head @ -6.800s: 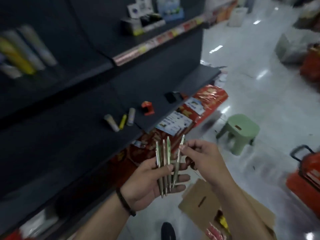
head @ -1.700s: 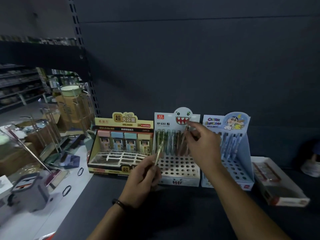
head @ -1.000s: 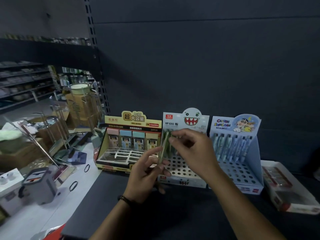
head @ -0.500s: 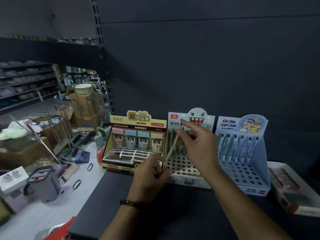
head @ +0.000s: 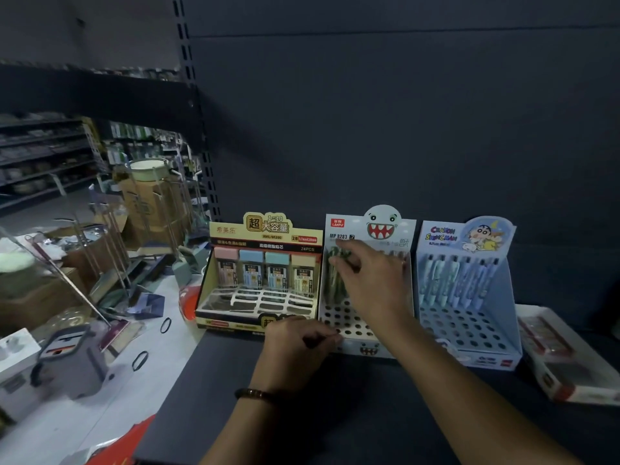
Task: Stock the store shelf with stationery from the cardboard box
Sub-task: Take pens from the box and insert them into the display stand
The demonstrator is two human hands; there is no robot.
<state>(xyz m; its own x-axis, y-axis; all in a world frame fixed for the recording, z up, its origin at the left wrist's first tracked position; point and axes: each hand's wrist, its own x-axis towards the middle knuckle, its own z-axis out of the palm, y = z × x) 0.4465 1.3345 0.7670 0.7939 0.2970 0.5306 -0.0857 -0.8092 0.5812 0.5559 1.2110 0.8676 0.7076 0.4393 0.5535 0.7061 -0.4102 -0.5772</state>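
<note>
On the dark shelf [head: 335, 414] stands a white pen display box [head: 382, 226] with a toothy monster face and a holed base. Several green pens [head: 335, 286] stand in its back-left holes. My right hand [head: 372, 276] reaches over the box and pinches the top of one green pen in that row. My left hand [head: 295, 340] is low at the box's front-left corner, fingers curled, with no pen visible in it. The cardboard box is out of view.
A yellow pencil-lead display [head: 265, 236] stands left of the pen box, and a blue cartoon pen display [head: 469, 297] stands to its right. A flat white-and-red box [head: 567, 360] lies at far right. Left of the shelf, the floor holds racks, cartons and a grey bin [head: 67, 360].
My right hand took the last green pen from my left hand and carried it up to the back row of the white box. My left hand dropped to the box's front.
</note>
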